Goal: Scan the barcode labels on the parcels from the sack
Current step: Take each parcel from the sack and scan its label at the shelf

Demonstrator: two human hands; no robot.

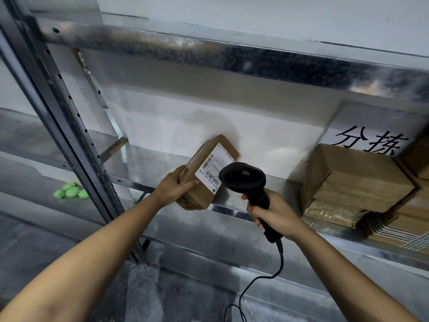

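Head view: a cardboard parcel (pixel 210 173) is gripped at its near end by the left hand (pixel 173 188), fingers curled round it, and tilted at the shelf (pixel 232 211) edge so its barcode label (pixel 214 169) faces the scanner (pixel 249 184), whose handle is clasped in the right hand (pixel 271 213). The sack is not in view.

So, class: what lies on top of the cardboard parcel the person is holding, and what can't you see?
On the parcel lies a white barcode label; the left hand's thumb rests beside it. The scanner head, gripped by the right hand, covers the label's lower right corner.
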